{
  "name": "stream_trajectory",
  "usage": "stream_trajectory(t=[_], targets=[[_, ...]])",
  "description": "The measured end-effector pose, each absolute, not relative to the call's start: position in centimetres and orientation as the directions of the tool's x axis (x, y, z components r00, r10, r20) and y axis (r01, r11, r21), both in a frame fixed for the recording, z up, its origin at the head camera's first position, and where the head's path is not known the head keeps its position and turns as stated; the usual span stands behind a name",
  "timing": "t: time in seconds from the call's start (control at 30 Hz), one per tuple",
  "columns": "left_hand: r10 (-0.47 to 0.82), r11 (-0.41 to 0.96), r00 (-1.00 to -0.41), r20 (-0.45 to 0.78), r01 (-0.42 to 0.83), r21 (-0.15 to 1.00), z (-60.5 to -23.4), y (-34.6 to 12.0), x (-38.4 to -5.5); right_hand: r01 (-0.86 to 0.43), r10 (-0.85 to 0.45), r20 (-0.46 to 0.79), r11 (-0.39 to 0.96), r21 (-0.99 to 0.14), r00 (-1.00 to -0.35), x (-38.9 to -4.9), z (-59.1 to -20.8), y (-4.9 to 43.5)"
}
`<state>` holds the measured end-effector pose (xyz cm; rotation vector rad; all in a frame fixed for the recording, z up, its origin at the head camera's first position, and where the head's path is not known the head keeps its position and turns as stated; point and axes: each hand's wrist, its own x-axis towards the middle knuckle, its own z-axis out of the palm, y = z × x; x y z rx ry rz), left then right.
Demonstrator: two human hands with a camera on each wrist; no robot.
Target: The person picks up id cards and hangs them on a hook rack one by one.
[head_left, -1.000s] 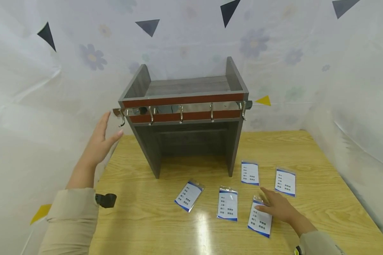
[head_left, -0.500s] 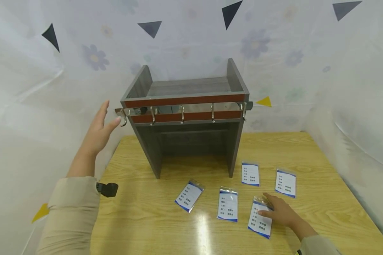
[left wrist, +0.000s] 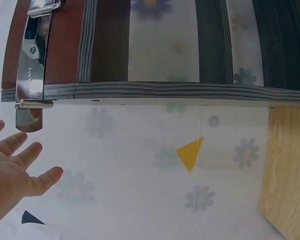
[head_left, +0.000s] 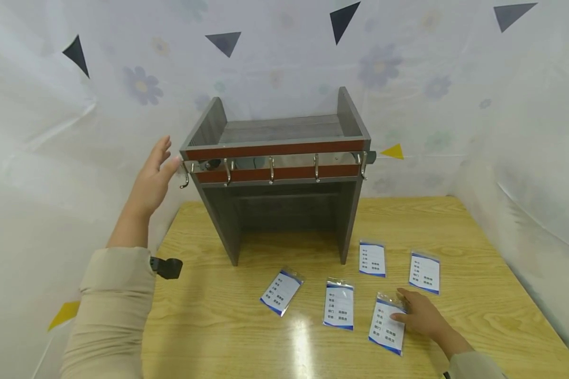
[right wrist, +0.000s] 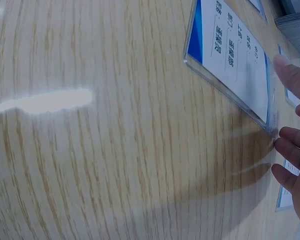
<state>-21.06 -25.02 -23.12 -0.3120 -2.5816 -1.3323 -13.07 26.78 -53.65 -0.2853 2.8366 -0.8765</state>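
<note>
My left hand (head_left: 150, 181) is raised beside the left end of a shiny metal hook rail (head_left: 294, 160), fingers spread and holding nothing. In the left wrist view, its fingertips are just off the rail's rounded end (left wrist: 29, 121). Several hooks line the rail, which runs across the red front of a grey wooden shelf unit (head_left: 350, 221). My right hand (head_left: 424, 317) is low over the table at the upper right of a clear-sleeved name badge (head_left: 385, 331). The right wrist view has the fingertips right at the badge's top edge, the thumb over that end.
Other white-and-blue badges lie on the wood-grain table (head_left: 218, 331): one tilted badge (head_left: 281, 292), one badge (head_left: 339, 305) in the middle, and two farther back, a badge (head_left: 372, 259) by the unit's leg and a badge (head_left: 424, 272) at right. A patterned curtain (head_left: 275, 68) hangs behind.
My left hand has risen and shifted slightly right beside the rail's end. My right hand has slid a little right and down, toward the badge's upper right corner. The badges lie as before.
</note>
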Motion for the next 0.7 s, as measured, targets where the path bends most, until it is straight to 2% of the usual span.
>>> stream_trajectory(t=[0.33,0.7], targets=[[0.134,0.495,-0.94,0.313,0.337,0.801,-22.87,-24.39,-21.79,-0.134,-0.195,-0.065,0.846,-0.516,-0.979,-12.86,-54.29,26.97],[0.109,0.508,-0.947,0.303,0.315,0.802,-22.86,-24.1,-22.11,-0.132,-0.183,-0.073,0.885,-0.447,-0.981,-12.35,-54.54,26.82]])
